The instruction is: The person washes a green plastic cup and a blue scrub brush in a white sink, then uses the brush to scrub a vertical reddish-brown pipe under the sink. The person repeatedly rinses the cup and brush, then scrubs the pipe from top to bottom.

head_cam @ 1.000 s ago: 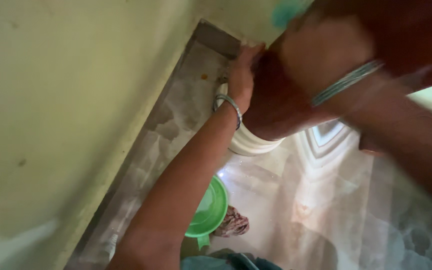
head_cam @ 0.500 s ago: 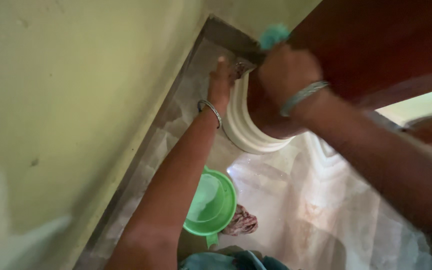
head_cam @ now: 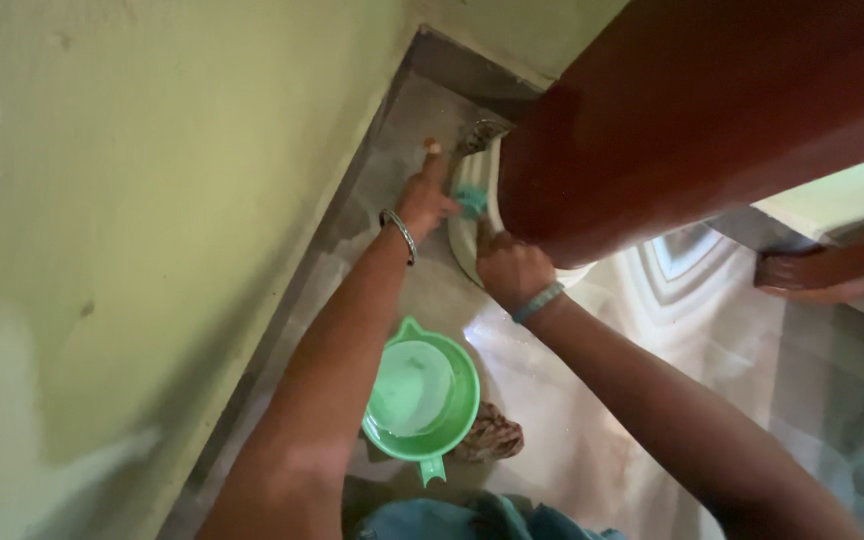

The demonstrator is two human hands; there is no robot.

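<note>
A red-brown round pillar [head_cam: 712,110] stands on a white ringed base [head_cam: 472,240] in the corner by the wall. My left hand [head_cam: 424,195], with a metal bangle on the wrist, rests fingers apart against the left side of the base. My right hand [head_cam: 510,268], wearing a teal bangle, is closed just below the pillar's edge. It presses a small teal cloth [head_cam: 470,200] to the base between both hands. Most of the cloth is hidden.
A green plastic bowl [head_cam: 422,400] with a handle and some water sits on the floor below my arms, with a brown rag [head_cam: 493,436] beside it. The yellow-green wall [head_cam: 132,250] fills the left. A brown shape, perhaps a foot [head_cam: 837,262], lies at the right on patterned floor tiles [head_cam: 652,400].
My right hand has come down from high on the pillar to the white base, bringing the teal cloth along. My left hand has stayed at the base, and the view has dropped.
</note>
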